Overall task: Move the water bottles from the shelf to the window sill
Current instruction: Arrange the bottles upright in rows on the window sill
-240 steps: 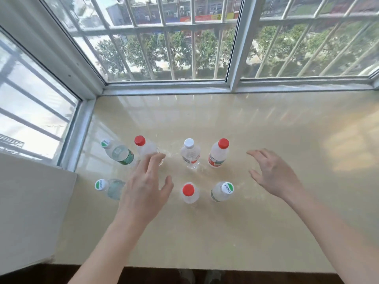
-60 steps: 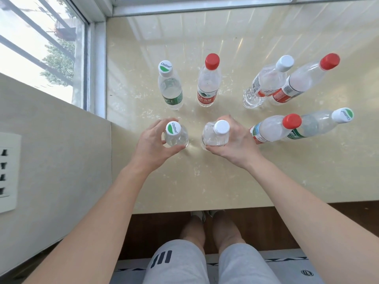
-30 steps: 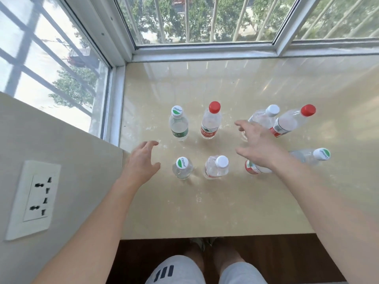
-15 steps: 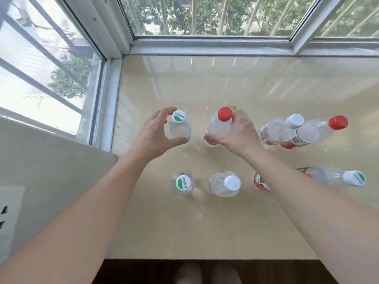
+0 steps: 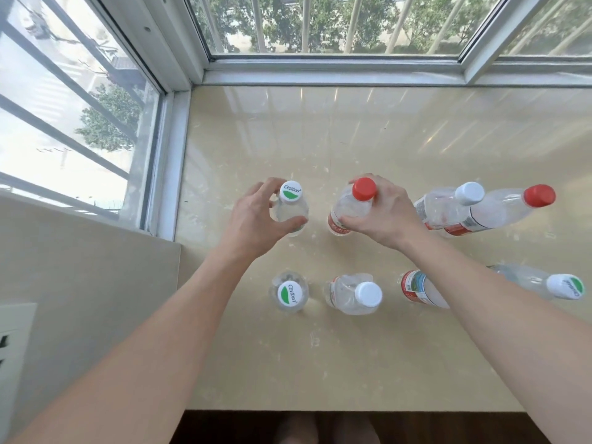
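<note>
Several clear water bottles stand in two rows on the beige window sill. My left hand wraps the back-left bottle with a green-and-white cap. My right hand grips the red-capped bottle beside it. Further right in the back row are a white-capped bottle and a second red-capped bottle. The front row holds a green-capped bottle, a white-capped bottle, a red-labelled bottle partly behind my right forearm, and a green-capped bottle at the right.
Window frames with bars close off the sill at the back and left. A beige wall with a white socket plate rises at the near left. The sill's front edge drops to a dark floor.
Two seconds ago both hands held the two front-left bottles. They let go, reached to the back row, and now close around the green-capped and red-capped bottles there.
</note>
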Demonstrator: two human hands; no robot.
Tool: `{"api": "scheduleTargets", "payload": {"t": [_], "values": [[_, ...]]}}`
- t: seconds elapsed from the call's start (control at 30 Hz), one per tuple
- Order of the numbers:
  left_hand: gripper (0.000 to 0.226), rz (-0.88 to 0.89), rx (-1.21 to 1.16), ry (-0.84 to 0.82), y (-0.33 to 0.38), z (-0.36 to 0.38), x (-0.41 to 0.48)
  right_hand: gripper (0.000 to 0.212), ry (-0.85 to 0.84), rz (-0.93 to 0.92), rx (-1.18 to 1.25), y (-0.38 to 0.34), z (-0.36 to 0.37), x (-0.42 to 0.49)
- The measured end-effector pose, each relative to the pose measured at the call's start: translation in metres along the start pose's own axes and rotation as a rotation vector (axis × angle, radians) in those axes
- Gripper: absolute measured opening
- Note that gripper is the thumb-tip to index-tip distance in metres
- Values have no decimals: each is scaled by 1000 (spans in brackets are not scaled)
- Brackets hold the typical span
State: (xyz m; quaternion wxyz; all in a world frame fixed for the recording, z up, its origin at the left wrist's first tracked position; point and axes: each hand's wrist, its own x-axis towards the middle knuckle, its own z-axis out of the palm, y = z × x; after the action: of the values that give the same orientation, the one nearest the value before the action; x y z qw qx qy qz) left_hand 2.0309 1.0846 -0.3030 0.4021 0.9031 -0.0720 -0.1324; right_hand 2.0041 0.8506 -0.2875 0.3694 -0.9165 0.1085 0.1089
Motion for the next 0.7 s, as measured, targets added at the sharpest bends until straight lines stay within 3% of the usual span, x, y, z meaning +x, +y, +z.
{"api": "scheduleTargets", "payload": {"t": [0.7], "values": [[64,-10,20,10,-5,10,-6,61,-11,-30,75,5,2,-6]]}}
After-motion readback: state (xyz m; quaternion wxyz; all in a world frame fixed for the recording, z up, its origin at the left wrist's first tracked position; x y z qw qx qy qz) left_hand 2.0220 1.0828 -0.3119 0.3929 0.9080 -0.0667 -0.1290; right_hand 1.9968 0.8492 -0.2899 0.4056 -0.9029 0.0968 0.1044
